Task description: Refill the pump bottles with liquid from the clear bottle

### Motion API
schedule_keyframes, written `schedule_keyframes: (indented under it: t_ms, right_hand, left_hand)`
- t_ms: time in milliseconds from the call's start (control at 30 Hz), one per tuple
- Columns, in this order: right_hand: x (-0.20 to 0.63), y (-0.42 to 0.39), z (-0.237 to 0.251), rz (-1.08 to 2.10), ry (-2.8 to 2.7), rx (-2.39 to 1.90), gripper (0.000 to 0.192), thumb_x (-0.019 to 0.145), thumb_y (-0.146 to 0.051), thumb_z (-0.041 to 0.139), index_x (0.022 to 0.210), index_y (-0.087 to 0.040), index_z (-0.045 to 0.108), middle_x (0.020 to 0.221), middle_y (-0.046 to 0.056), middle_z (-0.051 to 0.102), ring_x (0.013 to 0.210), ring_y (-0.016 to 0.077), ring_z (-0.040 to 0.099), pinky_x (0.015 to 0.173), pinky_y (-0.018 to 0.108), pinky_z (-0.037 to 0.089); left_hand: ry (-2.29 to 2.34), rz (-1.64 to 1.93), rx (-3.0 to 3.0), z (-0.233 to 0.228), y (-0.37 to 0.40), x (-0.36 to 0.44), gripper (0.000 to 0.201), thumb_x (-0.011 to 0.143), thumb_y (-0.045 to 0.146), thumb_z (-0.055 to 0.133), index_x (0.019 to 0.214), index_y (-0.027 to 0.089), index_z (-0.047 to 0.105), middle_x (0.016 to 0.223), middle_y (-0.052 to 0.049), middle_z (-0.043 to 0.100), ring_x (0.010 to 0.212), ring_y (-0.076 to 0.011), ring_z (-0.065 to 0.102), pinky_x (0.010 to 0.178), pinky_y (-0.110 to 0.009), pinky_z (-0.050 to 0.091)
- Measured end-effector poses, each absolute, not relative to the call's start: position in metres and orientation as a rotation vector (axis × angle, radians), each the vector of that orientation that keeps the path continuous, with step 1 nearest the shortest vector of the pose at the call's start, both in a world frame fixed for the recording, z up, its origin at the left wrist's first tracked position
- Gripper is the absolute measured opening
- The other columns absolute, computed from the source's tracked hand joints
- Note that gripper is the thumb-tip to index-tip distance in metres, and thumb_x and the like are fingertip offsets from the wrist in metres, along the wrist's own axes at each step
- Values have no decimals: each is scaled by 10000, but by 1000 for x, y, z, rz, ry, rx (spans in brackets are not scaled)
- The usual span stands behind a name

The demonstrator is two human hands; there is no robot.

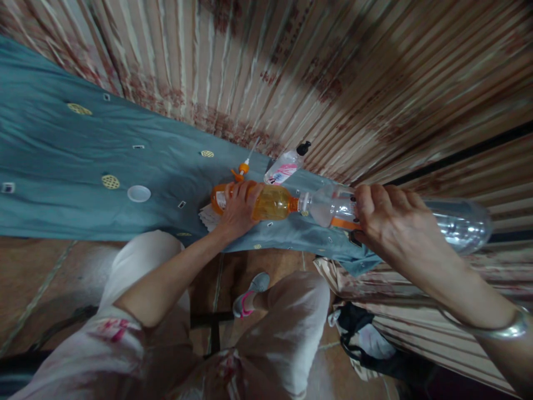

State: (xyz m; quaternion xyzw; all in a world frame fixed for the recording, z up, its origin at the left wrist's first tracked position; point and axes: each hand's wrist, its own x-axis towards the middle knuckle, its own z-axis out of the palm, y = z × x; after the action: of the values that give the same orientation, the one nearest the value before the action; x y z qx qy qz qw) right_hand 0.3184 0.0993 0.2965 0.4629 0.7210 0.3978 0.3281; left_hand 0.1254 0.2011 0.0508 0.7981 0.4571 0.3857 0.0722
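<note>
The left hand (238, 206) grips the orange bottle (266, 203) around its belly; the right hand (385, 216) clasps the clear bottle (416, 216), mouth touching the orange bottle's. Both look light, thin-walled and probably slippery, so mid-body holds suit.

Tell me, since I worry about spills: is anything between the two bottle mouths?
Nothing visible. The clear bottle in the right hand meets the mouth of the orange bottle, held by the left hand; whether they touch is unclear.

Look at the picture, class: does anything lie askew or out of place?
Yes. A small black-capped bottle lies tipped on its side on the blue cloth, and a white lid sits alone, apart from any bottle.
</note>
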Motion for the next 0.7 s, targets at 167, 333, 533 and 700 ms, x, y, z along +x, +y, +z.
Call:
schedule_keyframes:
  t_ms: [167, 333, 533, 700]
  right_hand:
    - [318, 99, 296, 1011, 1883, 1237, 324, 879, -235, 525, 1133, -34, 535, 953, 182, 597, 904, 305, 545, 762, 367, 384]
    - [317, 99, 298, 974, 1881, 1260, 362, 888, -242, 525, 1174, -19, 528, 979, 188, 598, 926, 310, 546, 786, 374, 383]
    - [316, 100, 299, 969, 1886, 1267, 366, 889, -237, 516, 1174, -8, 524, 985, 200, 598, 920, 310, 548, 771, 375, 377]
    - [315, 100, 299, 989, 1892, 1249, 340, 878, -226, 523, 1145, -16, 532, 971, 204, 598, 911, 313, 548, 772, 376, 374]
  left_hand:
    - [1368, 1158, 2379, 51, 202, 126, 761, 763, 313, 717, 1436, 198, 381, 1401, -178, 541, 1301, -368, 494, 1130, -546, 283]
    - [1375, 1142, 2380, 51, 202, 126, 768, 756, 326, 733, 1431, 176, 398, 1385, -181, 547, 1290, -366, 497, 1131, -540, 285]
    - [1372, 1147, 2374, 49, 203, 126, 758, 774, 372, 720, 1437, 213, 389, 1397, -168, 545, 1305, -366, 489, 1130, -545, 278]
    - [1375, 1149, 2369, 48, 203, 126, 762, 773, 375, 716, 1442, 216, 388, 1407, -169, 538, 1303, -367, 495, 1137, -549, 270]
